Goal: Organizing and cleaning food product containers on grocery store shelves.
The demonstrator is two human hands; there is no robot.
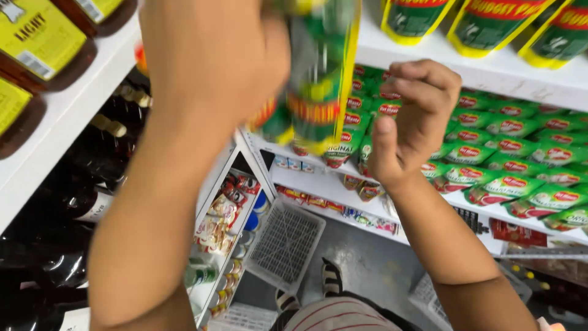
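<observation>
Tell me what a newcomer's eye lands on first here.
The raised left hand at top centre grips a blurred green and yellow pouch. Beside it, the right hand curls empty before rows of green sauce pouches on the white shelf. Dark bottles fill the left shelves.

I see the left hand (214,58) raised at 11 o'clock, blurred, closed around a green-and-yellow pouch (318,73) that hangs upright at 12. The right hand (413,119) sits just right of the pouch, fingers (422,76) curled, thumb up, not touching it as far as I can tell. Behind it is a white shelf (490,73) with rows of green sauce pouches (520,165) from 1 to 3 o'clock. Dark bottles (92,178) at 9. A white plastic basket (285,245) lies on the floor at 6, by striped shoes (331,279).
</observation>
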